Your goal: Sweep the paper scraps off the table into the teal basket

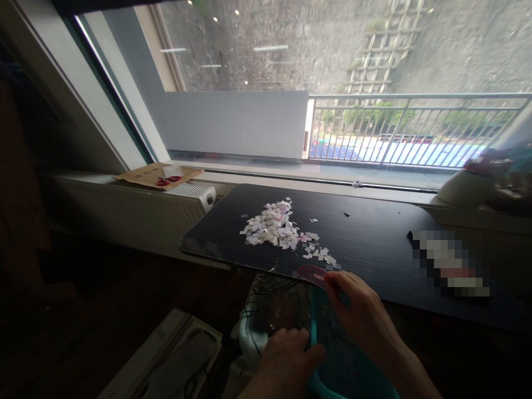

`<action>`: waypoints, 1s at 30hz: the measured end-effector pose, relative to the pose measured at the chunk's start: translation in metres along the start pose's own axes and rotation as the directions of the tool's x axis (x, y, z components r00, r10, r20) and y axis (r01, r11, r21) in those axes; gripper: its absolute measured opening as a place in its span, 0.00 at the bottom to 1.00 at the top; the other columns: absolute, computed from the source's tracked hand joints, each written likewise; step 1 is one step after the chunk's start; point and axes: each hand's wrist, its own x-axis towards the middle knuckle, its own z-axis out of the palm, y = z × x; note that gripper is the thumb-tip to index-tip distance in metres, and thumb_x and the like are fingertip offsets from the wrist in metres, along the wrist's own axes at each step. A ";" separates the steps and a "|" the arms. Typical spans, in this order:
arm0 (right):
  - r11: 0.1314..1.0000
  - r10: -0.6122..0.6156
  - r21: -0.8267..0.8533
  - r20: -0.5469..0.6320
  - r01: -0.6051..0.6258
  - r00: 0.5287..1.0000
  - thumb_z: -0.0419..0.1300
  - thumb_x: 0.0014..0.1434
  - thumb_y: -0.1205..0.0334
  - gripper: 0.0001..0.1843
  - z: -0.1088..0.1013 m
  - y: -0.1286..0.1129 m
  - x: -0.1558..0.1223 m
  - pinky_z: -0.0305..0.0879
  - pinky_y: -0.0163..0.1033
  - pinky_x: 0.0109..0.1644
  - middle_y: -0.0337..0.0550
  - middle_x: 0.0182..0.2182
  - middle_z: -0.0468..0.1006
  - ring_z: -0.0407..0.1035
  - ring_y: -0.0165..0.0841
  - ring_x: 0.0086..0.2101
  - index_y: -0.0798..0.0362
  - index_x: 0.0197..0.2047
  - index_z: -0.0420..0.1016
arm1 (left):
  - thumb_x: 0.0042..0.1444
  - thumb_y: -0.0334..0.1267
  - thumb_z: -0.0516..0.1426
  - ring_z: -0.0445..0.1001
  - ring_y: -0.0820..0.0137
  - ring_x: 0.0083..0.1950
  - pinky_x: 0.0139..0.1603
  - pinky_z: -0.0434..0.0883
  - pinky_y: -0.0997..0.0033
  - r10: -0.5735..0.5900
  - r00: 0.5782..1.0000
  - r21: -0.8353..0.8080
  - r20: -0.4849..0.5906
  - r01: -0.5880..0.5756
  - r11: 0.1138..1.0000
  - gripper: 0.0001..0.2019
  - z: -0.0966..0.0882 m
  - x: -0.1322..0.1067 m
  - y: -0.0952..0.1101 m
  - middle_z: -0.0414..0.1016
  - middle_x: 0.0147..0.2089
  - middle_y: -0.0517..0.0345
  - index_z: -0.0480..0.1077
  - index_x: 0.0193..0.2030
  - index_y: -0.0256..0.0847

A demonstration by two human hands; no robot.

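Observation:
A heap of small white paper scraps [272,224] lies on the black tabletop [366,233], with loose pieces trailing toward its front edge. Pinched in my right hand [359,302] is a translucent pinkish-red flat piece with a rounded end [311,274], which is at the table's near edge beside the trailing scraps. Below that edge stands a teal plastic bin [313,316]. My left hand [286,354] is closed over the bin's left rim, its thumb toward the inside. The inside of the bin is dark, so its contents are unclear.
A pixelated object [449,263] lies on the tabletop's right side. Red-handled scissors [169,180] rest on a brown paper envelope [145,174] near the radiator [191,193]. Left of the bin is a checked cloth [249,327]. A window stands behind the table.

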 end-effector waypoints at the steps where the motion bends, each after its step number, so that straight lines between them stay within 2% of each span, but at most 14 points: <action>1: 1.000 0.010 0.002 -0.010 -0.010 1.000 0.51 0.62 0.64 0.07 0.001 0.000 0.001 0.61 0.38 0.38 0.40 0.31 0.73 0.67 0.33 0.34 0.51 0.36 0.70 | 0.51 0.53 0.60 0.71 0.58 0.41 0.40 0.67 0.60 0.003 1.000 -0.004 -0.004 -0.003 1.000 0.19 0.000 0.000 0.000 0.70 0.40 0.55 0.65 0.45 0.47; 4: 1.000 0.019 0.007 -0.011 -0.019 1.000 0.51 0.63 0.64 0.07 0.004 -0.001 0.004 0.61 0.38 0.39 0.40 0.31 0.73 0.67 0.33 0.34 0.52 0.36 0.70 | 0.49 0.53 0.61 0.71 0.59 0.40 0.39 0.67 0.63 0.014 1.000 -0.012 -0.009 -0.014 1.000 0.19 -0.001 -0.001 0.000 0.70 0.40 0.56 0.66 0.44 0.47; 8: 0.999 -0.020 0.049 0.046 0.018 0.999 0.51 0.63 0.64 0.08 0.007 -0.002 0.005 0.61 0.38 0.39 0.42 0.33 0.74 0.67 0.34 0.34 0.52 0.36 0.70 | 0.51 0.53 0.60 0.70 0.59 0.41 0.40 0.67 0.62 0.006 0.999 -0.001 -0.036 -0.007 1.000 0.19 -0.002 -0.002 0.000 0.69 0.40 0.56 0.65 0.46 0.46; 13: 0.999 0.021 0.033 0.003 -0.022 1.000 0.52 0.62 0.64 0.06 0.007 -0.002 0.003 0.62 0.39 0.40 0.42 0.33 0.74 0.67 0.35 0.35 0.52 0.36 0.70 | 0.48 0.54 0.62 0.71 0.60 0.39 0.38 0.67 0.64 0.012 1.000 -0.009 -0.016 -0.012 1.000 0.20 -0.001 0.001 -0.001 0.70 0.39 0.57 0.66 0.44 0.47; 18: 0.997 -0.025 0.074 0.085 0.019 0.996 0.51 0.62 0.64 0.08 0.003 -0.003 -0.002 0.63 0.37 0.39 0.40 0.33 0.75 0.68 0.33 0.34 0.50 0.35 0.70 | 0.49 0.50 0.61 0.71 0.60 0.38 0.36 0.66 0.64 -0.004 0.999 0.034 -0.050 0.006 0.999 0.18 0.007 0.001 -0.003 0.70 0.39 0.57 0.66 0.44 0.48; 21: 0.996 0.037 0.079 -0.015 -0.036 0.999 0.51 0.62 0.61 0.08 -0.007 0.011 -0.003 0.64 0.36 0.38 0.40 0.33 0.75 0.69 0.32 0.34 0.50 0.37 0.70 | 0.49 0.47 0.61 0.71 0.62 0.36 0.33 0.64 0.68 -0.016 0.997 0.056 -0.082 0.020 0.998 0.15 0.016 -0.005 -0.010 0.69 0.36 0.59 0.66 0.42 0.49; 24: 0.990 0.140 0.021 -0.117 -0.138 0.983 0.52 0.62 0.59 0.08 -0.022 0.034 -0.006 0.65 0.36 0.37 0.41 0.35 0.76 0.70 0.33 0.34 0.50 0.39 0.71 | 0.46 0.49 0.63 0.70 0.62 0.37 0.33 0.64 0.68 -0.016 0.977 0.026 -0.213 0.022 0.999 0.18 0.024 -0.012 -0.022 0.69 0.37 0.58 0.66 0.42 0.47; 26: 0.983 0.181 -0.012 -0.131 -0.184 0.975 0.52 0.61 0.58 0.08 -0.028 0.047 -0.010 0.65 0.36 0.37 0.41 0.35 0.76 0.70 0.33 0.34 0.50 0.40 0.71 | 0.46 0.53 0.62 0.71 0.61 0.38 0.34 0.65 0.67 -0.021 0.961 -0.004 -0.275 0.021 1.000 0.21 0.026 -0.014 -0.029 0.69 0.38 0.56 0.66 0.43 0.46; 30: 0.982 0.185 -0.022 -0.102 -0.188 0.977 0.51 0.62 0.58 0.10 -0.029 0.058 -0.020 0.64 0.36 0.36 0.41 0.34 0.75 0.69 0.33 0.33 0.50 0.39 0.71 | 0.47 0.55 0.62 0.72 0.60 0.37 0.33 0.66 0.66 -0.024 0.959 -0.019 -0.283 0.019 1.000 0.20 0.026 -0.011 -0.030 0.70 0.37 0.55 0.68 0.41 0.45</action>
